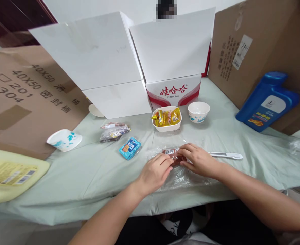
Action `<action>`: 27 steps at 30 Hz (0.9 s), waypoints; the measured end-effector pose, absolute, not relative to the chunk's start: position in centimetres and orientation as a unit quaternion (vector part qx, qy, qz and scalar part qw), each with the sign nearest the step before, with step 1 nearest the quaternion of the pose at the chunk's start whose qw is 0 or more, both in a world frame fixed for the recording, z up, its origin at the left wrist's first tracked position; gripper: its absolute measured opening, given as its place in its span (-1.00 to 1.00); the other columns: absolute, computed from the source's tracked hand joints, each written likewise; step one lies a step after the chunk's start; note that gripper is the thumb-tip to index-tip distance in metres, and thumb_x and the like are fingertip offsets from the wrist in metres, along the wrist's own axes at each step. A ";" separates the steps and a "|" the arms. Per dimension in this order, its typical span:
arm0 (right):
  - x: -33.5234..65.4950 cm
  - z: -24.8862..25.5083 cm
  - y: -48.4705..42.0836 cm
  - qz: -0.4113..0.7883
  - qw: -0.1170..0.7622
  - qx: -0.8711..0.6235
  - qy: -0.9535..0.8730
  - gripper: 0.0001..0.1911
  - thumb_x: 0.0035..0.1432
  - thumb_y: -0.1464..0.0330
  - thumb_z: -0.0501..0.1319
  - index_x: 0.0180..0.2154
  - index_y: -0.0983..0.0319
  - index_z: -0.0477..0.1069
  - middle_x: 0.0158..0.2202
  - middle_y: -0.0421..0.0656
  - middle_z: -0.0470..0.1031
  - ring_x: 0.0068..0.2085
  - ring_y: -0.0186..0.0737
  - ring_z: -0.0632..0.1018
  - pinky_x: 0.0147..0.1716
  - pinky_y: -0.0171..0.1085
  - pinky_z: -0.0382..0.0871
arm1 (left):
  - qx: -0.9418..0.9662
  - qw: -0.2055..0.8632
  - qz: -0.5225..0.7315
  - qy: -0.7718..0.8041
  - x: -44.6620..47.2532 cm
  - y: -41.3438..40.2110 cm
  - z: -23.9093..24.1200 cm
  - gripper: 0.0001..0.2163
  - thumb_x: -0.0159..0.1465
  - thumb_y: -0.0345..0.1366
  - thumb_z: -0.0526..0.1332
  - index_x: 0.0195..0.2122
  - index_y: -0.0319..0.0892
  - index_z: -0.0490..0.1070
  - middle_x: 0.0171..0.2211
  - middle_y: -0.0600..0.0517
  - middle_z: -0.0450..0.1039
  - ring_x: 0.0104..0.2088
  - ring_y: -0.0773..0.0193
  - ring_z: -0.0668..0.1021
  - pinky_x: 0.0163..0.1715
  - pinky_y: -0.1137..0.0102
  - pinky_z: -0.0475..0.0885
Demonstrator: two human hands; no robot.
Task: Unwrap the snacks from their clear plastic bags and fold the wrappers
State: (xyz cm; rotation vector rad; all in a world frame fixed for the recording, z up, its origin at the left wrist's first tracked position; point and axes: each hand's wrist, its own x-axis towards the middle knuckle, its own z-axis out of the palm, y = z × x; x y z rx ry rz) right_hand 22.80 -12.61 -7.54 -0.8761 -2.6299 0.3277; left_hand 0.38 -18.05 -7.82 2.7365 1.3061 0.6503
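Note:
A small brown snack packet [175, 157] with a white barcode label lies on crumpled clear plastic wrap [190, 177] near the table's front. My left hand [155, 170] holds its left side, fingers bent over the top. From the right, my right hand [199, 160] grips the other end with the fingers curled and the thumb low. The packet's underside and right end are hidden by my fingers. Just right of that hand lies a white utility knife [226, 155]. To the left of my hands is a blue biscuit packet [130, 148].
A white tray [167, 128] of yellow-wrapped snacks and a paper bowl [198, 112] stand behind my hands. Clear-wrapped packets [114, 132] and a tipped paper bowl [64, 140] lie left. A blue bottle [267, 102], a yellow jug [14, 175] and cardboard boxes [32, 98] flank the table.

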 end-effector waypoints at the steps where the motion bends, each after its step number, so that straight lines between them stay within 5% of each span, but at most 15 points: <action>1: 22.6 -8.0 -12.6 0.117 0.172 -0.299 -0.931 -0.65 0.24 0.35 0.18 0.06 0.27 0.37 0.04 0.05 0.45 0.10 -0.01 0.44 0.07 -0.05 0.36 | 0.887 0.029 0.206 0.411 0.4 -17.7 -8.3 -0.77 0.29 -0.45 0.13 -0.03 -0.16 0.37 -0.04 -0.09 0.47 0.03 0.11 0.51 0.07 0.18 0.44; 5: 22.3 -9.5 -12.0 0.114 0.115 -0.335 -0.928 -0.28 0.13 0.18 0.31 0.25 0.29 0.20 0.27 0.13 0.23 0.30 0.19 0.20 0.22 0.11 0.16 | 0.879 0.041 0.163 0.447 0.0 -16.4 -10.3 -0.51 0.20 -0.41 0.26 0.16 -0.16 0.25 0.19 -0.18 0.30 0.20 -0.05 0.37 0.16 0.00 0.35; 10: 23.2 -9.9 -11.0 0.125 0.029 -0.420 -0.898 0.03 0.03 -0.08 0.29 0.34 0.33 0.03 0.35 0.22 0.05 0.34 0.38 0.04 0.21 0.24 0.07 | 0.858 0.087 0.163 0.479 -0.2 -16.0 -10.3 -0.45 0.17 -0.38 0.27 0.20 -0.11 0.22 0.16 -0.14 0.33 0.17 0.00 0.38 0.15 0.01 0.33; 14: 23.5 -10.0 -10.8 0.103 -0.008 -0.419 -0.902 0.03 0.00 -0.11 0.28 0.33 0.32 0.08 0.36 0.22 0.02 0.34 0.44 0.01 0.20 0.31 0.01 | 0.793 0.204 0.218 0.531 -0.7 -15.9 -9.2 -0.50 0.08 -0.44 0.23 0.09 -0.16 0.33 0.00 -0.11 0.46 0.03 0.04 0.48 0.06 0.09 0.40; 20: 23.3 -10.9 -10.8 0.079 0.010 -0.416 -0.906 0.00 -0.02 -0.16 0.26 0.30 0.28 0.16 0.35 0.24 0.05 0.33 0.45 0.04 0.19 0.31 0.01 | 0.468 0.582 0.403 0.529 -2.4 -13.8 -6.6 -0.73 0.12 -0.27 0.22 -0.14 -0.18 0.36 -0.35 0.02 0.52 -0.40 0.27 0.56 -0.42 0.40 0.46; 27: 23.3 -10.9 -10.7 0.087 0.007 -0.412 -0.907 0.02 -0.01 -0.17 0.24 0.30 0.32 0.15 0.35 0.28 0.02 0.33 0.48 0.02 0.18 0.33 -0.01 | 0.394 0.592 0.487 0.506 -0.2 -6.8 -1.7 -0.82 0.22 -0.21 0.20 -0.25 -0.21 0.38 -0.40 -0.01 0.50 -0.43 0.29 0.55 -0.41 0.40 0.47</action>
